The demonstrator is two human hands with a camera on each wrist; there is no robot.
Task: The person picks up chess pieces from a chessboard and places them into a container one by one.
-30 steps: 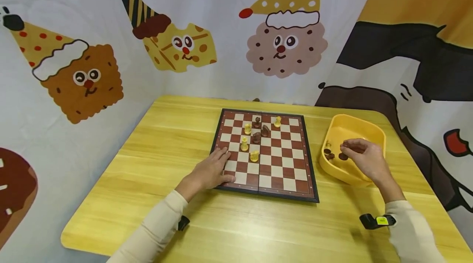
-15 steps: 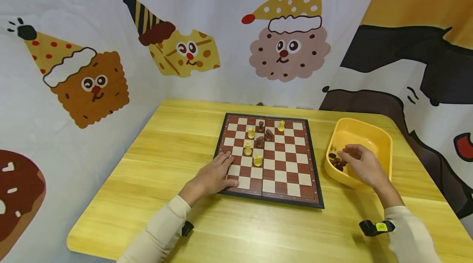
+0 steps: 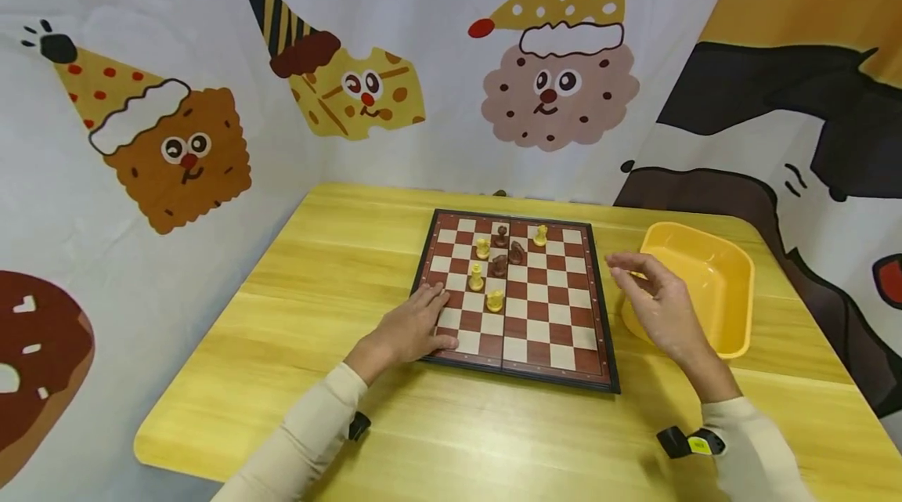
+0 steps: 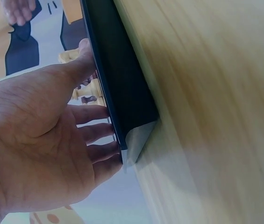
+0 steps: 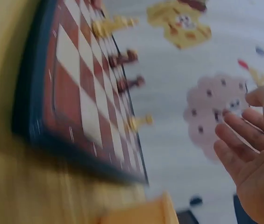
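A chessboard [image 3: 539, 355] with red-brown and cream squares lies on the table. Several cream chess pieces stand on it, including a tall one [image 3: 476, 277] and a knight [image 3: 495, 300]. Among them are dark brown pieces, two of them knights [image 3: 517, 253]. My left hand [image 3: 412, 326] rests on the board's left edge; in the left wrist view its fingertips [image 4: 108, 165] lie over the rim. Between the board and a yellow plastic bin [image 3: 741, 314] hovers my right hand [image 3: 658, 302], fingers loosely extended. Nothing shows between its fingers in the right wrist view, which is blurred.
The light wooden table [image 3: 282, 314] extends to the left and front of the board. A curtain with cartoon prints [image 3: 560, 99] hangs right behind the table. My right hand hides the bin's left part.
My right hand has lifted from inside the yellow bin and moved left toward the board. The left hand stays on the board's edge, and the chess pieces keep their squares.
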